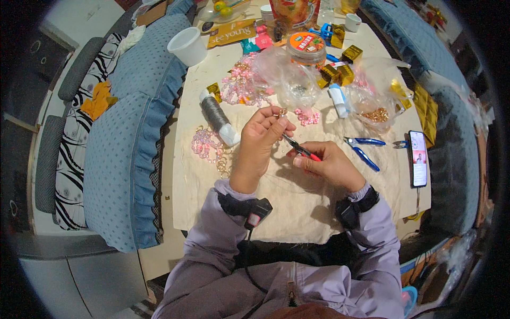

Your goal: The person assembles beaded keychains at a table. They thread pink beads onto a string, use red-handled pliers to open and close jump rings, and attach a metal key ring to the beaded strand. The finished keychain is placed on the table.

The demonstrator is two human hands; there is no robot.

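My left hand point(258, 142) is raised over the table, its fingertips pinching a small gold-coloured bead piece point(283, 112). My right hand point(328, 165) grips red-handled pliers point(300, 150), whose dark tip points up-left toward the left fingers. Pink beads point(306, 116) lie just beyond the hands. A strung pink bead and gold ring piece point(208, 144) lies left of my left hand, beside a spool of grey thread point(217, 116).
Blue-handled pliers point(364, 149) lie right of my right hand, and a phone point(418, 158) rests at the table's point(297, 212) right edge. Clear bags of beads point(289, 80), gold boxes point(340, 72), an orange-lidded jar point(306, 47) and a white cup point(188, 46) crowd the far side. Blue sofas flank the table.
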